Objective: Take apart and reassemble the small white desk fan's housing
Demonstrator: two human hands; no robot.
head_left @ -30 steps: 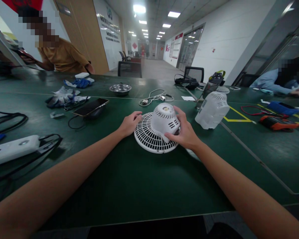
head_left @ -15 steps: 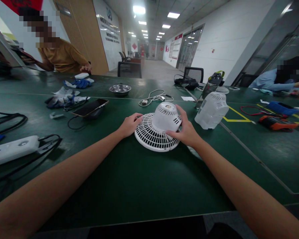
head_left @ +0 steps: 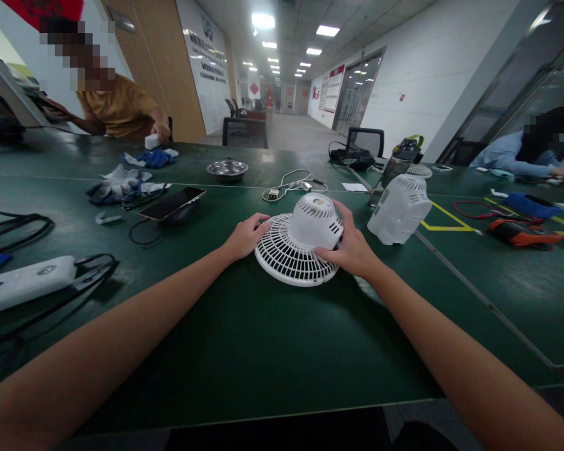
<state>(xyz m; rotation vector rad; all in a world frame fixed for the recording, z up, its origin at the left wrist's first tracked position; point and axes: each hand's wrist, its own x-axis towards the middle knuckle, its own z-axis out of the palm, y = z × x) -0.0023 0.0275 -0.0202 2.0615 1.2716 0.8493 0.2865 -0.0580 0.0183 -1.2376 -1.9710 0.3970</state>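
Observation:
A white fan head (head_left: 313,220) lies grille down on the green table, its rounded motor housing pointing up. My left hand (head_left: 248,237) grips the left rim of the slotted grille (head_left: 282,254), fingers bent over the edge. On the other side, my right hand (head_left: 352,247) is closed around the motor housing, thumb in front and fingers behind. The undersides of both grips are hidden. To the right of my right hand stands a translucent white plastic housing (head_left: 398,210), apart from the fan head.
Beyond the fan head lie a coiled white cable (head_left: 294,185) and a metal bowl (head_left: 227,169). On the left are a phone (head_left: 173,203), gloves (head_left: 120,185) and a power strip (head_left: 32,282). A bottle (head_left: 399,160) and an orange meter (head_left: 524,233) sit right. Two people are across the table.
My hands and the fan head stay nearly still. At the far left, a co-worker's hand has closed on a small white object and tipped it up off the table.

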